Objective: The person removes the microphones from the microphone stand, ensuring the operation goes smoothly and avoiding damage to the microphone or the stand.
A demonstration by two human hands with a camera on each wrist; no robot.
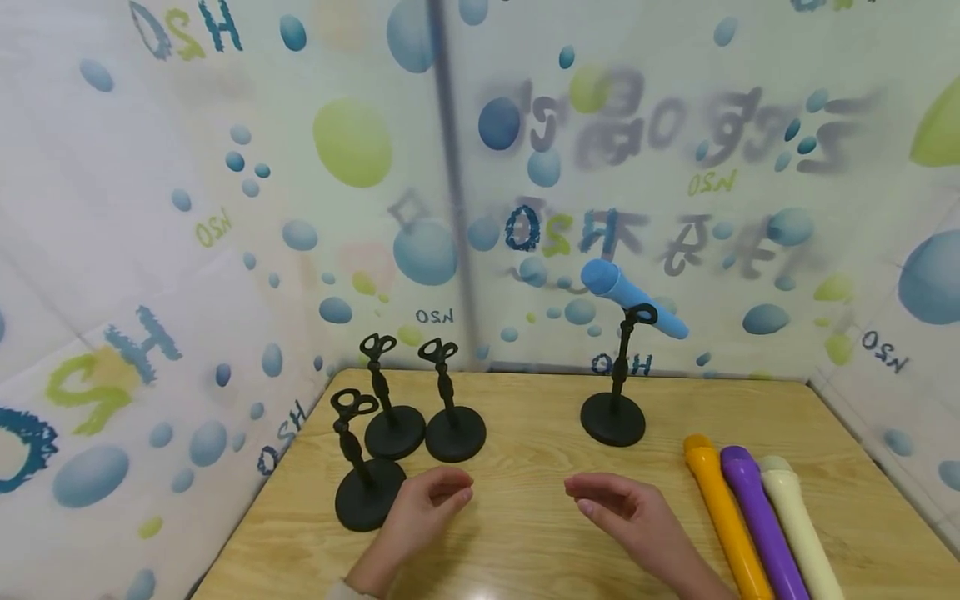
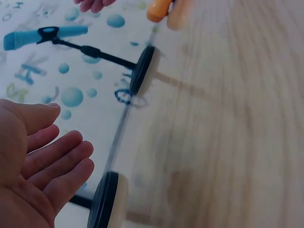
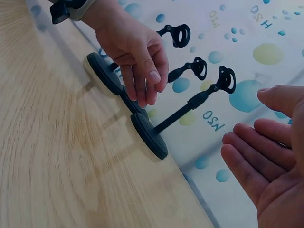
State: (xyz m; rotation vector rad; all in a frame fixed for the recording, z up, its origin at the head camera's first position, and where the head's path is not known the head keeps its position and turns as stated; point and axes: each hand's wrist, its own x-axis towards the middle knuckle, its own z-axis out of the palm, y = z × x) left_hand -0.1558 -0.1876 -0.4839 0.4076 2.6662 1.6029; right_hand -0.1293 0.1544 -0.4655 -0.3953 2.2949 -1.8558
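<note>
My left hand [image 1: 423, 512] hovers over the table with relaxed, slightly bent fingers and nothing in it. Beside it stands a black microphone stand [image 1: 363, 492]; two more stands, one [image 1: 393, 429] at the back left and one [image 1: 454, 432] to its right, rise behind. My right hand [image 1: 637, 517], also holding nothing, is raised left of an orange microphone [image 1: 723, 508]. A purple microphone [image 1: 761, 517] and a cream microphone [image 1: 798, 521] lie alongside that one. Farther back, a blue microphone [image 1: 637, 298] rests tilted in the holder of another black stand [image 1: 617, 408].
The wooden table [image 1: 517, 517] meets a patterned curtain [image 1: 517, 333] at its back edge, and similar cloth hangs on both sides. A dark strap device [image 3: 61, 12] sits on the left wrist in the right wrist view.
</note>
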